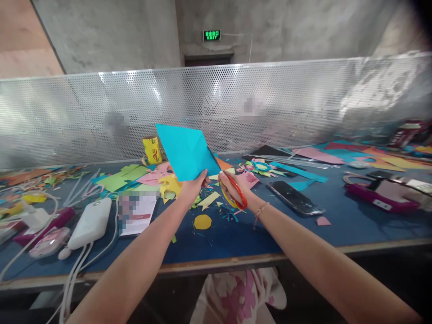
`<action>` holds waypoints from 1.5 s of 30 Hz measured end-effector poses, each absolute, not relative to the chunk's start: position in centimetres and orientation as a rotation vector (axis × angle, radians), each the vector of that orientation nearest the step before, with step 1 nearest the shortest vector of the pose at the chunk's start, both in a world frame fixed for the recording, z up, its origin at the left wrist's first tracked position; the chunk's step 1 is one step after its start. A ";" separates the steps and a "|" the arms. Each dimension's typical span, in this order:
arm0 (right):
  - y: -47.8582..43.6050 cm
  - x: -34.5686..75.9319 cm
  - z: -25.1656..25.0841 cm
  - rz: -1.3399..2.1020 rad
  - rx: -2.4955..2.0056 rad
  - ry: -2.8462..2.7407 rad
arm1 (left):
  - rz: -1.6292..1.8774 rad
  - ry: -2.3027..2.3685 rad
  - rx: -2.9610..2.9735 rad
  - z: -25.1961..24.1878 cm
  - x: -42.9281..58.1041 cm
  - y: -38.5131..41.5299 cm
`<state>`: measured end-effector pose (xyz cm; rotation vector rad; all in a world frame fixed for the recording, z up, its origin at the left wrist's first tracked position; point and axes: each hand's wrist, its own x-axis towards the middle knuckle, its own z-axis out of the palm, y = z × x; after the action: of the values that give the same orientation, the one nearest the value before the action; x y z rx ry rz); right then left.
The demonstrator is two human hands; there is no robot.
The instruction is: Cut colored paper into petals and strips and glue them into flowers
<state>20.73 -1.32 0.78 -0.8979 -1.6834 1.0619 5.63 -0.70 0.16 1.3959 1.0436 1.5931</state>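
My left hand (192,188) pinches the lower edge of a cyan paper sheet (184,150) and holds it upright over the blue table (236,234). Just to its right, my right hand (232,186) is closed through the red handles of a pair of scissors (236,191), whose blades reach up to the sheet's right edge. Under both hands lie a yellow paper disc (203,221) and small coloured offcuts.
A white power bank (90,223) with cables and a card (137,212) lie at the left. A black phone (295,198) and a pink-cased device (383,195) lie at the right. Coloured paper sheets and a paper flower (259,167) cover the back, before a perforated metal screen (216,103).
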 end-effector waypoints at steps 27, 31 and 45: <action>-1.9 20.7 1.2 1.155 -0.834 -1.646 | 1.434 1.156 1.557 0.3 5.3 -1.4; -2.0 20.8 1.2 1.067 -0.866 -1.670 | 1.434 1.155 1.543 0.4 5.4 -1.5; -1.6 20.6 0.9 1.182 -0.855 -1.591 | 1.426 1.104 1.531 0.0 5.5 -1.0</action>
<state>20.64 -1.60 0.87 -0.8546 -1.5907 1.1817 5.46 -1.00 -0.03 1.5306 1.1041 1.4260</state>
